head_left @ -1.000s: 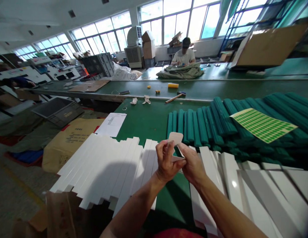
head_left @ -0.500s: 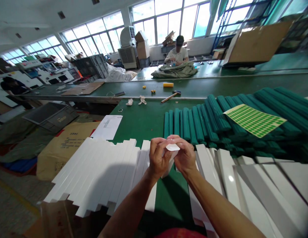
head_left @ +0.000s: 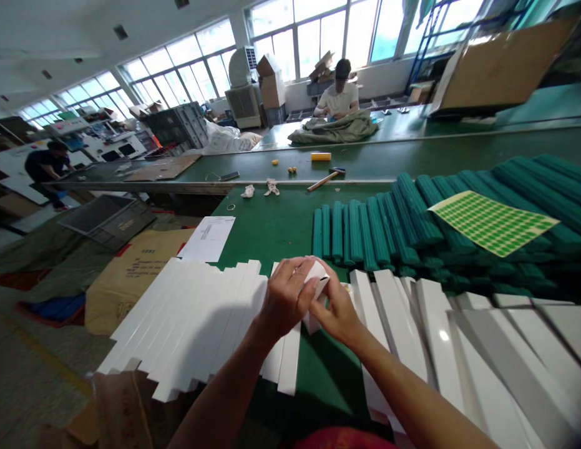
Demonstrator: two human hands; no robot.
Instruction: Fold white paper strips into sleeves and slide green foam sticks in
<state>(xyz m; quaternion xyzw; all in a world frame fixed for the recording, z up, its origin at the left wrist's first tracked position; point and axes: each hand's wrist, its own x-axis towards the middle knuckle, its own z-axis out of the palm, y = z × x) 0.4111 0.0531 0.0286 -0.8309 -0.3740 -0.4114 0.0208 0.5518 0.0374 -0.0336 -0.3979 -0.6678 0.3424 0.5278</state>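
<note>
Between my two hands is a long white box [head_left: 317,274], its near end pointing toward me with a dark slit showing at the end flap. My left hand [head_left: 286,293] wraps round its left side, the thumb at the end. On the right side my right hand [head_left: 336,305] is closed on the same box, fingers close to the end flap. To the left lies a row of flat white boxes [head_left: 191,318] side by side. More white boxes [head_left: 402,324] lie to the right. Behind them are bundles of green ribbed rods [head_left: 365,231].
A sheet of green round stickers [head_left: 493,221] rests on the rods. A printed paper [head_left: 208,239], a hammer [head_left: 326,179] and a yellow roll [head_left: 321,156] lie farther back on green tables. One person [head_left: 339,96] sits across; another [head_left: 47,168] stands far left. A grey crate [head_left: 105,218] stands left.
The box end has tilted and turned in my hands, so the slit at its flap shows. My left hand has rolled over it, and my right fingers have shifted lower. My view has swung slightly left.
</note>
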